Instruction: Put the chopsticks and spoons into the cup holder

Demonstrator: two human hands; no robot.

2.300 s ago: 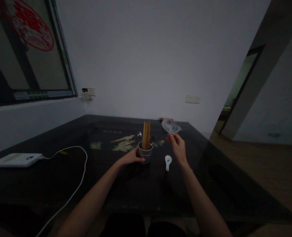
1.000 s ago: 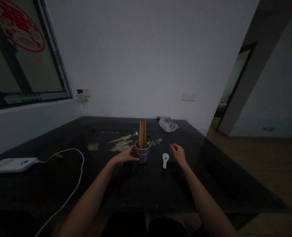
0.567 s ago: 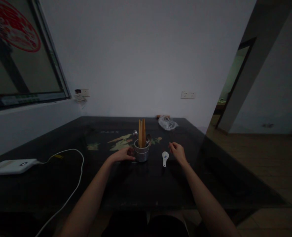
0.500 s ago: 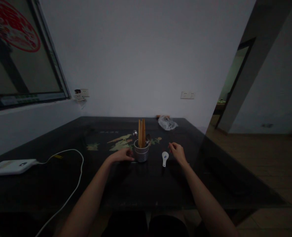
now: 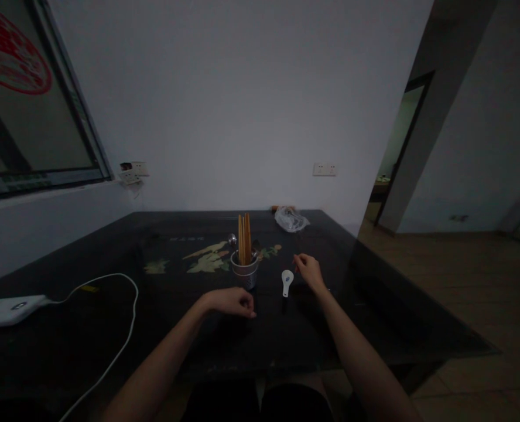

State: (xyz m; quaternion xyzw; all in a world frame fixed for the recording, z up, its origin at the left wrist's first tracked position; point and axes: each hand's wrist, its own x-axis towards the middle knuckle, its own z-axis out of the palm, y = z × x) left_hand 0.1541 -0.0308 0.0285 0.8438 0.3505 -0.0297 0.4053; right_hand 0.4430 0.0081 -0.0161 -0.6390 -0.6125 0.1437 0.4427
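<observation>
A small metal cup point(image 5: 245, 274) stands on the dark table point(image 5: 88, 328), holding wooden chopsticks point(image 5: 243, 247) and metal spoons point(image 5: 232, 239). My left hand point(image 5: 232, 303) rests on the table in front of the cup, apart from it, fingers curled loosely with nothing seen in them. My right hand point(image 5: 309, 272) lies just right of a white ceramic spoon point(image 5: 286, 282) on the table. Its fingers are bent and close together, not touching the spoon.
A white flat device point(image 5: 5, 309) with a white cable point(image 5: 115, 346) lies at the table's left. A clear plastic bag point(image 5: 290, 219) sits at the far edge near the wall. A window is at left; a doorway opens at right.
My left hand let go of the metal cup and drew back toward me. My right hand came down beside the white spoon. The view shifted a little to the right.
</observation>
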